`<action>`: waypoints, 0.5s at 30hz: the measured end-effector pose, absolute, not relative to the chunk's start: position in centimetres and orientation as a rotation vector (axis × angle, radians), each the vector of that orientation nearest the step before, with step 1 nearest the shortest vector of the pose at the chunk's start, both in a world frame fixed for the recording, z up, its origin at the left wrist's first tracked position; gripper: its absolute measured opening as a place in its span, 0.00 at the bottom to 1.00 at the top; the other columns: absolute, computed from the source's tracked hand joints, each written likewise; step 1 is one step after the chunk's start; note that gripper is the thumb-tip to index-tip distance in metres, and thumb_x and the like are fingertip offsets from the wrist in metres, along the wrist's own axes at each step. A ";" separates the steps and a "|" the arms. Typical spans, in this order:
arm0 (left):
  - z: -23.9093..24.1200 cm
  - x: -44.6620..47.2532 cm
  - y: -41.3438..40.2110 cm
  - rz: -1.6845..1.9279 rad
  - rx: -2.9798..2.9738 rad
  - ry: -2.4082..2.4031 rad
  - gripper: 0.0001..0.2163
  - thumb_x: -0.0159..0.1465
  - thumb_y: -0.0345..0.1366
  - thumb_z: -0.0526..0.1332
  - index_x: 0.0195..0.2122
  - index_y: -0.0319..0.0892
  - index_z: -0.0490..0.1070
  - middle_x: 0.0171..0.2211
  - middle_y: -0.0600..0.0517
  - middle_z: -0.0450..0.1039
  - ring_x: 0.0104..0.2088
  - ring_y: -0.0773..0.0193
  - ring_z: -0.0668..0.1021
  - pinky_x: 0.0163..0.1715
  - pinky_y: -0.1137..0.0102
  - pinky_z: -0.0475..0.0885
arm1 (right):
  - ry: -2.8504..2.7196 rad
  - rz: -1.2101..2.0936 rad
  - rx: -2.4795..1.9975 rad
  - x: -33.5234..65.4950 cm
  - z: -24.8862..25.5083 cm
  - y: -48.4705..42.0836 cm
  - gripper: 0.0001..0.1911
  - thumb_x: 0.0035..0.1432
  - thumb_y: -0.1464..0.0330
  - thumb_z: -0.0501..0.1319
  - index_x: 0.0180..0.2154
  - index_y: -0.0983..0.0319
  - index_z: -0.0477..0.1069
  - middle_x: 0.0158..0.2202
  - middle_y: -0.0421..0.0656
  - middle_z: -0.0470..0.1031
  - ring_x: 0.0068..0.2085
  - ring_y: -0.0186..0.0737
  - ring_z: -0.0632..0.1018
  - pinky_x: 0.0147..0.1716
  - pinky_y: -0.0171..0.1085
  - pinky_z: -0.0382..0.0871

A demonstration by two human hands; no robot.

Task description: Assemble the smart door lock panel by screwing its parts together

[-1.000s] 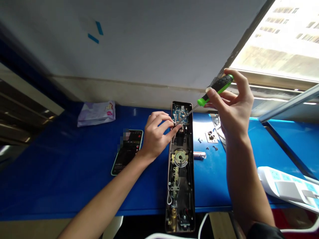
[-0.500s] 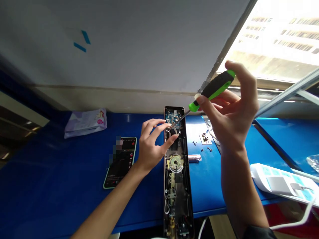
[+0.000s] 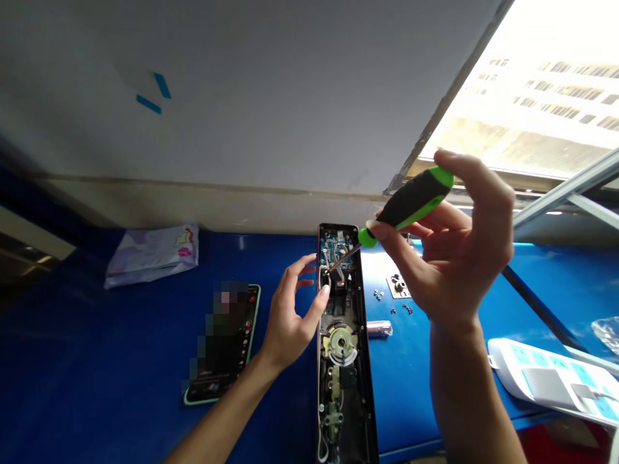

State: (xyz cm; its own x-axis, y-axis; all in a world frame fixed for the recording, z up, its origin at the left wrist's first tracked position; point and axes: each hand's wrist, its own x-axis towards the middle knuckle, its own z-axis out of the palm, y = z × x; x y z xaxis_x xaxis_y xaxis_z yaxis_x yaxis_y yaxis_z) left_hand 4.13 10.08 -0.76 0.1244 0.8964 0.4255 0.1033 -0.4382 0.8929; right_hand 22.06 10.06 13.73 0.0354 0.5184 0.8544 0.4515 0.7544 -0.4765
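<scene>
A long black housing (image 3: 345, 303) lies open on the blue table, with a blue circuit board (image 3: 333, 248), wires and a round metal part (image 3: 341, 344) inside. My right hand (image 3: 449, 251) grips a green-and-black screwdriver (image 3: 411, 201) by its handle, forefinger pressed on the end. The shaft slants down to the left, its tip among the wires just below the circuit board; what it touches is too small to tell. Beside the housing's left edge is my left hand (image 3: 293, 322), fingers apart, thumb at the rim near the tip, holding nothing I can see.
On the left lie a phone (image 3: 227, 348) and a light purple packet (image 3: 152, 254). Right of the housing are several small screws (image 3: 378, 294), a small metal plate (image 3: 398, 286) and a wrapped cylinder (image 3: 379, 328). A white power strip (image 3: 551, 380) stands farther right, below a metal frame.
My left hand has drawn back from inside the housing to its left edge, its fingers wider apart. The screwdriver tip has shifted slightly left and down. The whole view has tilted a little upward.
</scene>
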 end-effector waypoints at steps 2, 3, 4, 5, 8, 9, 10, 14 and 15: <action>-0.8 4.1 10.1 1.379 1.660 0.990 0.22 0.73 0.37 0.63 0.66 0.47 0.66 0.61 0.42 0.74 0.56 0.54 0.80 0.55 0.58 0.79 | -1.575 0.070 -0.784 22.0 13.8 10.3 0.35 0.58 0.74 0.73 0.62 0.40 0.72 0.56 0.37 0.80 0.46 0.47 0.87 0.46 0.50 0.89; -0.8 4.1 10.2 1.371 1.653 0.997 0.21 0.73 0.37 0.63 0.65 0.47 0.66 0.60 0.42 0.75 0.55 0.54 0.81 0.54 0.58 0.79 | -1.568 0.066 -0.781 22.0 13.9 10.3 0.35 0.58 0.73 0.73 0.62 0.40 0.72 0.56 0.37 0.79 0.46 0.47 0.87 0.46 0.51 0.89; -0.7 4.1 10.2 1.362 1.647 1.002 0.20 0.73 0.37 0.63 0.65 0.47 0.67 0.59 0.43 0.75 0.55 0.55 0.81 0.54 0.59 0.79 | -1.562 0.058 -0.784 21.9 13.9 10.4 0.34 0.58 0.73 0.73 0.61 0.40 0.73 0.57 0.37 0.79 0.46 0.47 0.87 0.45 0.51 0.90; -0.6 4.1 10.2 1.351 1.641 1.006 0.19 0.73 0.37 0.63 0.64 0.46 0.68 0.58 0.43 0.76 0.55 0.55 0.81 0.54 0.59 0.79 | -1.560 0.045 -0.790 21.9 13.9 10.4 0.34 0.59 0.73 0.73 0.61 0.39 0.73 0.57 0.37 0.79 0.46 0.47 0.87 0.44 0.51 0.90; -0.5 4.1 10.2 1.343 1.624 1.010 0.18 0.73 0.37 0.63 0.63 0.47 0.69 0.58 0.44 0.76 0.54 0.56 0.81 0.53 0.60 0.79 | -1.558 0.003 -0.812 21.7 13.8 10.5 0.33 0.59 0.72 0.73 0.61 0.40 0.73 0.57 0.38 0.79 0.45 0.47 0.87 0.43 0.51 0.90; -0.5 4.2 10.2 1.345 1.619 1.008 0.18 0.73 0.37 0.63 0.63 0.47 0.68 0.58 0.44 0.76 0.54 0.56 0.81 0.53 0.61 0.79 | -1.557 -0.011 -0.828 21.6 13.7 10.4 0.33 0.60 0.72 0.73 0.62 0.41 0.73 0.57 0.39 0.79 0.45 0.48 0.87 0.43 0.50 0.90; -0.5 4.2 10.2 1.345 1.613 1.005 0.19 0.73 0.37 0.63 0.64 0.48 0.68 0.59 0.44 0.76 0.53 0.57 0.81 0.53 0.61 0.79 | -1.559 -0.022 -0.847 21.5 13.7 10.3 0.32 0.60 0.71 0.73 0.62 0.41 0.72 0.58 0.39 0.79 0.45 0.48 0.87 0.43 0.50 0.90; -0.5 4.3 10.0 1.335 1.594 1.002 0.19 0.73 0.38 0.63 0.64 0.48 0.68 0.59 0.45 0.76 0.53 0.57 0.81 0.53 0.61 0.80 | -1.558 -0.043 -0.893 21.3 13.6 10.0 0.32 0.62 0.70 0.72 0.63 0.40 0.72 0.60 0.39 0.78 0.47 0.51 0.88 0.42 0.52 0.91; -0.4 4.3 10.0 1.335 1.593 1.001 0.19 0.73 0.38 0.63 0.64 0.49 0.68 0.59 0.45 0.76 0.53 0.57 0.81 0.52 0.61 0.80 | -1.560 -0.034 -0.881 21.2 13.6 9.9 0.32 0.61 0.71 0.73 0.63 0.41 0.72 0.60 0.39 0.78 0.47 0.52 0.88 0.41 0.52 0.91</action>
State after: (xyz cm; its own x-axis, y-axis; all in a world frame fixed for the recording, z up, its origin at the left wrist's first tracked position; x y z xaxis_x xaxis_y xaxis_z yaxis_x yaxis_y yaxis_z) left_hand 4.32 10.02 -0.44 0.1258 0.9297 0.3462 0.0719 -0.3566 0.9315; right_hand 21.20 9.90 13.58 0.0758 0.5034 0.8607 0.5405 0.7047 -0.4597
